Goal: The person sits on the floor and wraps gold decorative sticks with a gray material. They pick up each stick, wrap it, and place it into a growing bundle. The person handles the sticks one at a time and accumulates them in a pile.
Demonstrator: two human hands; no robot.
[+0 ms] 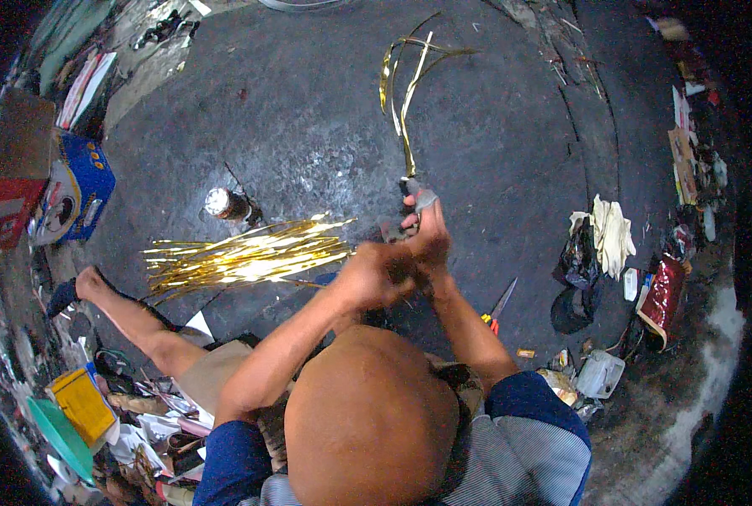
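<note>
In front of me my right hand [427,228] is closed around the lower end of a small bunch of gold foil strips [408,143]. The strips rise away from me and fan out in curved ends at the far side. Grey coverings wrap some fingertips. Pressed close beside it, my left hand [379,274] is curled shut near the right wrist; its fingers are mostly hidden, so what it holds cannot be made out. A large pile of shiny gold strips [249,257] lies on the dark floor left of my hands.
Behind the pile stands a small can [222,203]. Scissors [500,308] lie right of my right forearm. Farther right are pale gloves [612,236] and a dark red packet [663,291]. Blue [85,187] and red [13,202] boxes stand left, above my stretched-out leg [144,325].
</note>
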